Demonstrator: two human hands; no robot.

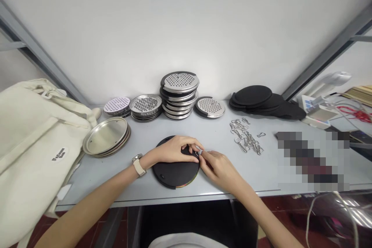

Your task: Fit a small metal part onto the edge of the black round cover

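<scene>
In front of me on the table lies a round black disc (176,173) with a small slot and a thin coloured edge at the lower right. My left hand (177,149) rests across its top, thumb and bent fingers closed at the right rim. There, a small metal clip (197,154) shows partly between both hands. My right hand (216,166) pinches at this clip from the right, its fingertips close to the left ones. Several loose metal snap clips (247,139) lie in a pile farther right.
Along the wall stand stacks of round metal graters (180,102), with one single grater (210,107) beside them. Plain metal discs (106,135) are piled at left, near a cream bag (37,147). Black round covers (261,100) lie at back right, left of a power strip (315,110).
</scene>
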